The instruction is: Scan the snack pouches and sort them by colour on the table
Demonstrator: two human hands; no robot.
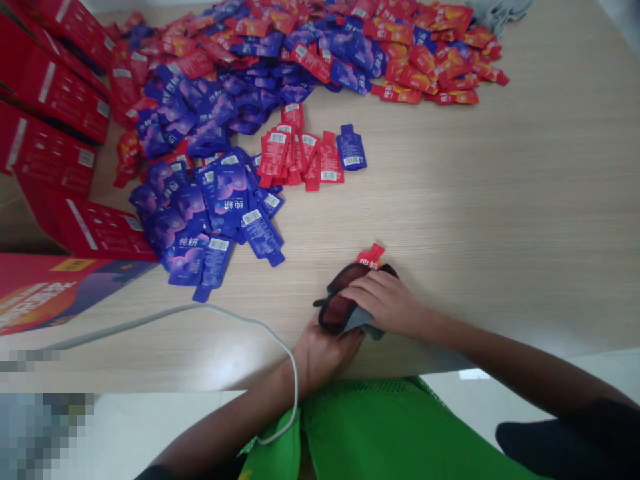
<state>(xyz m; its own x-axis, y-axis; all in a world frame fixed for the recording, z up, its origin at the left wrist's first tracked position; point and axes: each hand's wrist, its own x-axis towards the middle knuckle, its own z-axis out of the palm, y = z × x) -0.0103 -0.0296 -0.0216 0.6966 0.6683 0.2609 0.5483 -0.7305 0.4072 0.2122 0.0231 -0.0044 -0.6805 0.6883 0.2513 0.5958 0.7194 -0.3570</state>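
My left hand (pixel 325 353) is closed around the near side of a pair of sunglasses (pixel 334 311) with dark frames and reddish lenses. My right hand (pixel 385 300) reaches over the glasses from the right, fingers curled on the frame and lens. A grey-blue cloth (pixel 361 317) hangs between the two hands under the glasses; which hand grips it is partly hidden. Just beyond the glasses lies a red pouch (pixel 371 256), its lower part covered by them and my right hand.
Purple pouches (pixel 220 193) lie to the left, with red pouches (pixel 300 153) beside them. A large mixed heap (pixel 300 47) spreads along the back. Red boxes (pixel 50 160) stand at left. A pale cable (pixel 240 317) loops over my left forearm. Another grey cloth (pixel 500 12) lies far back.
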